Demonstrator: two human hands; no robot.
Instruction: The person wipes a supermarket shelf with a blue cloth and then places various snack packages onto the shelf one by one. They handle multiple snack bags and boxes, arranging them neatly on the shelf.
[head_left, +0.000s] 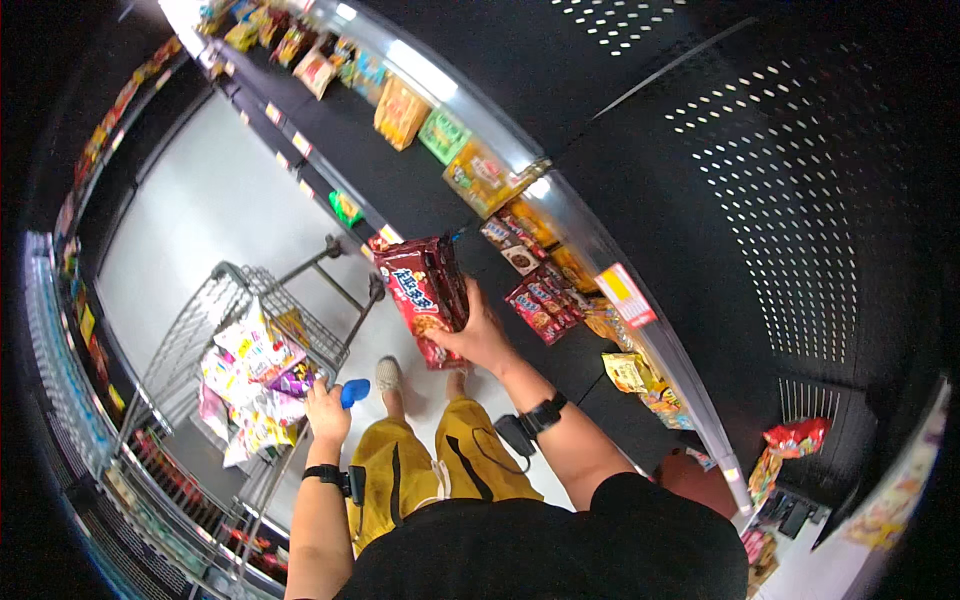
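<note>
My right hand grips several dark red cookie packs held together, between the shelf and my legs. My left hand is at the near end of a wire shopping cart, fingers curled over its handle beside a blue piece. Snack bags in white, purple and yellow are heaped in the cart. Close to my right hand, more red cookie packs lie on the black shelf.
A long black store shelf with snack packages and price tags runs diagonally on the right. A green pack lies on a lower shelf. Further shelving with goods curves along the left. Pale floor shows between them.
</note>
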